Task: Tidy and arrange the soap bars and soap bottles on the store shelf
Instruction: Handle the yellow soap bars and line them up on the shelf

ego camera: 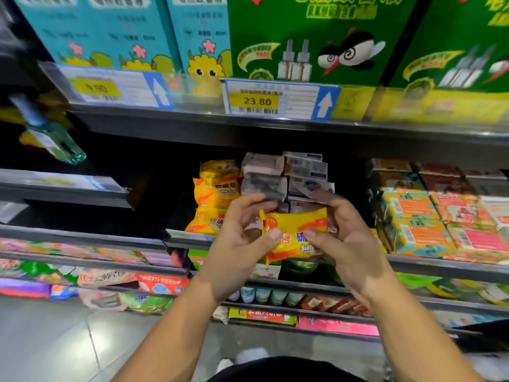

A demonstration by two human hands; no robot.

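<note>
A yellow sulfur soap packet (296, 230) is held in front of the middle shelf, between both hands. My left hand (242, 238) grips its left end with thumb on the front. My right hand (347, 238) grips its right end. Behind them on the shelf stands a stack of the same yellow sulfur soaps (216, 194). Right of that stack sit grey wrapped bars (263, 175) and white-blue boxed soaps (307, 172). A clear green bottle (52, 139) tilts at the far left.
Orange and pink boxed soaps (429, 216) fill the shelf to the right. Green and teal repellent boxes (303, 37) stand on the shelf above, with a 23.80 price tag (257, 102). Lower shelves (303, 285) hold packets and small bottles. Grey floor tiles lie bottom left.
</note>
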